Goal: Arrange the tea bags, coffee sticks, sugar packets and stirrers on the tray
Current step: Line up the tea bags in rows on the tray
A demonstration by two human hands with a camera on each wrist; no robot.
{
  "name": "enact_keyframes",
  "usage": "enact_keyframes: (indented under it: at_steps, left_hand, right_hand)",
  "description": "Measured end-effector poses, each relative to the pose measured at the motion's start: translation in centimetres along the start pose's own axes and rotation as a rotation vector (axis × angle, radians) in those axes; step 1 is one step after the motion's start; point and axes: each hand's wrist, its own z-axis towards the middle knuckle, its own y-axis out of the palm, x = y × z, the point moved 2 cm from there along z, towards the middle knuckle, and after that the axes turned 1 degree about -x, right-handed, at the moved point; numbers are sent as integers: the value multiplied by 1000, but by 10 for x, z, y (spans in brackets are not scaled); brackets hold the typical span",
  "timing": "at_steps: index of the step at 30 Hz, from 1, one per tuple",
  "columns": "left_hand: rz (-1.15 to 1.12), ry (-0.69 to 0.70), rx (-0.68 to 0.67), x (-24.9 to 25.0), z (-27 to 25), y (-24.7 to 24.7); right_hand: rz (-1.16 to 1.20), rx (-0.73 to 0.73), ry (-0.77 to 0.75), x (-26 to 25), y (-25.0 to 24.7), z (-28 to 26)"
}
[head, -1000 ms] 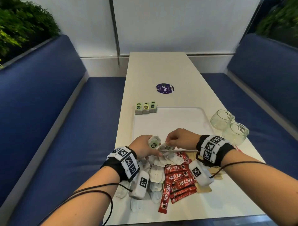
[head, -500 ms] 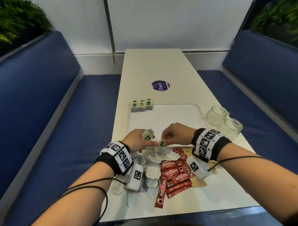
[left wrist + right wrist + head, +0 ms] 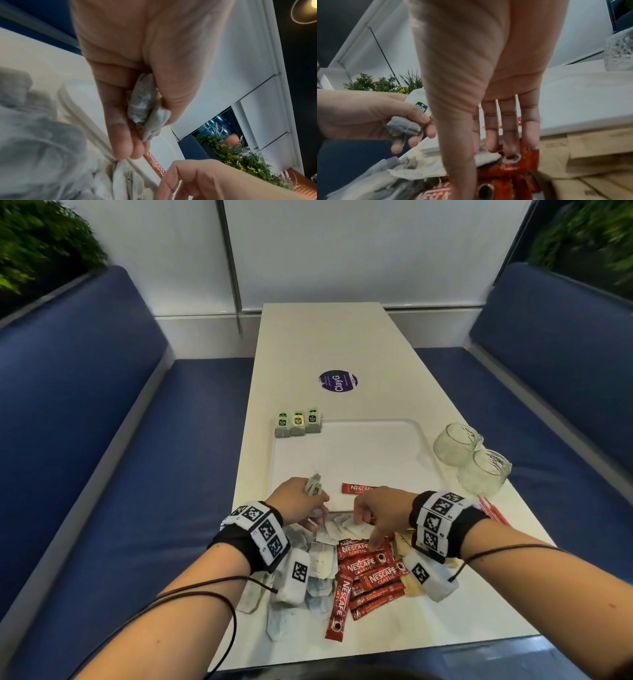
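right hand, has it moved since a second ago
Yes. The right hand has left the tea bags beside the left hand and reaches nearer, onto the red coffee sticks.

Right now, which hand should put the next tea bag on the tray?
Probably the left hand: it already grips a tea bag over the tray. The right hand holds nothing, fingers straight down on the coffee sticks.
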Motion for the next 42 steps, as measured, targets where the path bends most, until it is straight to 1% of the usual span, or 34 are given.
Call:
enact_keyframes:
  at_steps: [3, 7, 9, 11, 13, 15, 18, 21, 24, 26, 28, 30, 35, 38, 42]
  left_hand:
    - [33, 16, 7, 0, 3, -2]
    - [98, 68, 24, 1, 8, -5]
    - [137, 105, 18, 5, 11, -6]
    - [159, 119, -15, 8, 14, -6]
    - [161, 119, -28, 12, 19, -7]
    - [146, 127, -9, 16, 26, -12]
    - [82, 122, 33, 22, 40, -25]
    - [-15, 72, 85, 26, 54, -40]
    - [-208, -31, 101, 24, 67, -56]
    - [-365, -97, 85, 21, 75, -66]
    - [-469, -128, 95, 16, 85, -75]
    - [-511, -139, 102, 10, 94, -83]
    - [-613, -166, 130, -3, 113, -98]
    - [-710, -191, 145, -7, 123, -103]
    - [-727, -183, 143, -9, 130, -106]
  right_hand:
    - [36, 35, -7, -1, -1, 3]
    - [101, 63, -23, -2, -17, 6]
    - [91, 115, -47, -4, -29, 8]
    - [99, 164, -83, -7, -41, 13]
    - [155, 219, -122, -10, -55, 19]
    - [220, 286, -161, -11, -69, 27]
    - [324, 335, -171, -10, -84, 43]
    - [396, 318, -151, -6, -97, 65]
    - [448, 342, -119, 2, -105, 94]
    - [462, 328, -83, 8, -106, 117]
    - [461, 305, -54, 15, -105, 140]
    - [449, 319, -17, 21, -105, 162]
    - [444, 441, 40, 29, -118, 196]
    - [470, 481, 50, 31, -124, 210]
    - [516, 503, 58, 31, -128, 222]
